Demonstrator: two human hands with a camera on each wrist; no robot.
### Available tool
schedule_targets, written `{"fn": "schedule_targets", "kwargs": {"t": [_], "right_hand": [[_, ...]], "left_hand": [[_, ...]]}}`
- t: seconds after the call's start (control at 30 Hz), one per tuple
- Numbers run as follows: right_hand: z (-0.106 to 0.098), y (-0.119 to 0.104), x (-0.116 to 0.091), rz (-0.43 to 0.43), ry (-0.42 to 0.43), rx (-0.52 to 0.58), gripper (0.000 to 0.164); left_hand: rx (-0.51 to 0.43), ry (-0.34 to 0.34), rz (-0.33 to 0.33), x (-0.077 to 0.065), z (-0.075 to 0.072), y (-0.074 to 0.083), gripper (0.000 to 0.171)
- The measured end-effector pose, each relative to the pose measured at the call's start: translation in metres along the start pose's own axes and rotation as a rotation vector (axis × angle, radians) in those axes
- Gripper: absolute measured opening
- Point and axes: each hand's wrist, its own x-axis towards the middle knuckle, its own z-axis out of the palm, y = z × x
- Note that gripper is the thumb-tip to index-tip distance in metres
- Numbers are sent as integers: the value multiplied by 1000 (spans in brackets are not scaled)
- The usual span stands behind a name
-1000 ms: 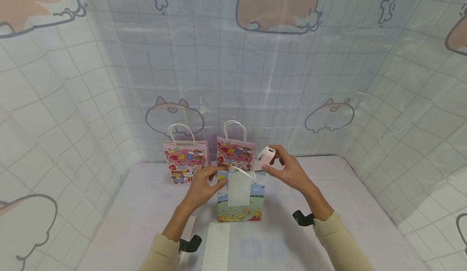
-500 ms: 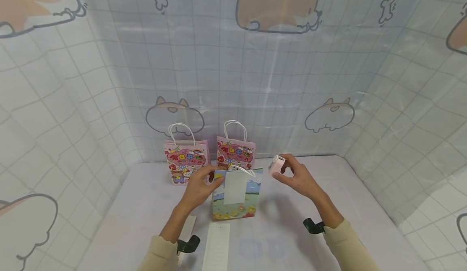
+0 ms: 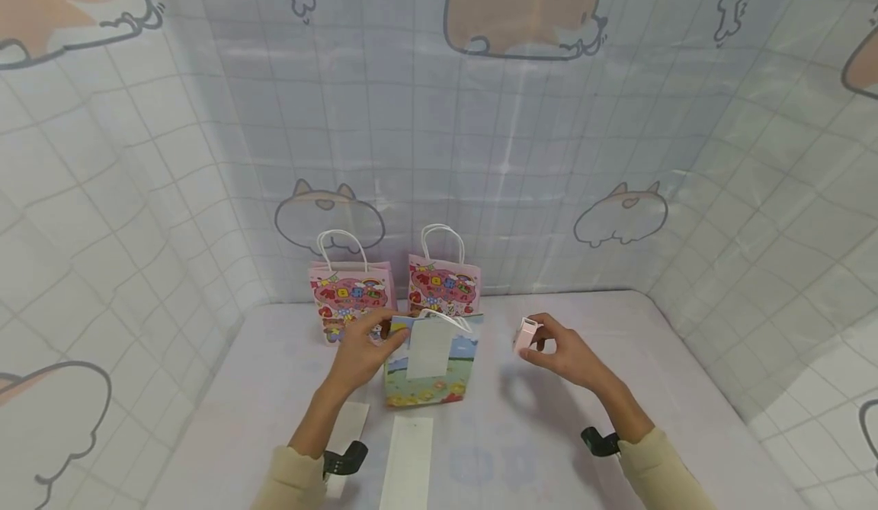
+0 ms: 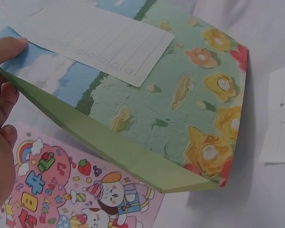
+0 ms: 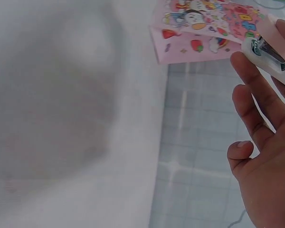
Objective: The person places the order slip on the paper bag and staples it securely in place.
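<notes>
My left hand (image 3: 360, 351) pinches the upper left edge of a paper gift bag (image 3: 463, 369) printed with a flowery meadow and sky. The bag tilts slightly, its white rope handle (image 3: 446, 318) flopped over the top. A white checklist slip (image 3: 428, 351) lies flat against its front; the left wrist view shows the slip's row of little boxes (image 4: 128, 71). Right of the bag, my right hand (image 3: 572, 354) holds a small pink and white stapler (image 3: 526, 333) above the table, apart from the bag. The right wrist view shows the stapler (image 5: 270, 59) cut off at the edge.
Two pink cartoon gift bags stand at the back, the left one (image 3: 350, 289) partly behind my left hand and the other one (image 3: 444, 285) behind the meadow bag. White paper strips lie in front, one (image 3: 408, 464) near the middle and one (image 3: 348, 426) beside my left forearm.
My right hand has moved right and down with the stapler, away from the bag. My left hand has shifted the meadow bag to the left and tilted it.
</notes>
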Motion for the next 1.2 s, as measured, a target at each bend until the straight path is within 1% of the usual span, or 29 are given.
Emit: {"fn": "schedule_targets", "kwargs": {"t": [0.1,0.23,0.4,0.57,0.63,0.83,0.93,1.1,1.2], "right_hand": [[3,7,-2,17,-24,10,58],[8,18,-5,36,-67,23,57],[12,27,-7,51,-79,25,58],[11,33,-6,83,-67,8,59],[11,37,-6,90,-64,-5,60],[10,46,-6,102,-87,4,58],[12,50,-6,112,-106,0,58],[15,57,-6,145,-131,-2,58],[18,61,-7,161,-137,-19,59]], "left_hand": [[-10,15,35,0,-6,-4,20],[-35,47,98,-3,-14,-9,19],[-36,112,116,-6,-27,-9,22],[9,205,136,-9,-42,-10,27],[15,234,137,-11,-49,-6,26],[36,291,101,-14,-73,19,21],[54,322,72,-17,-82,21,21],[80,370,57,-23,-94,17,23],[81,391,22,-29,-101,13,22]]}}
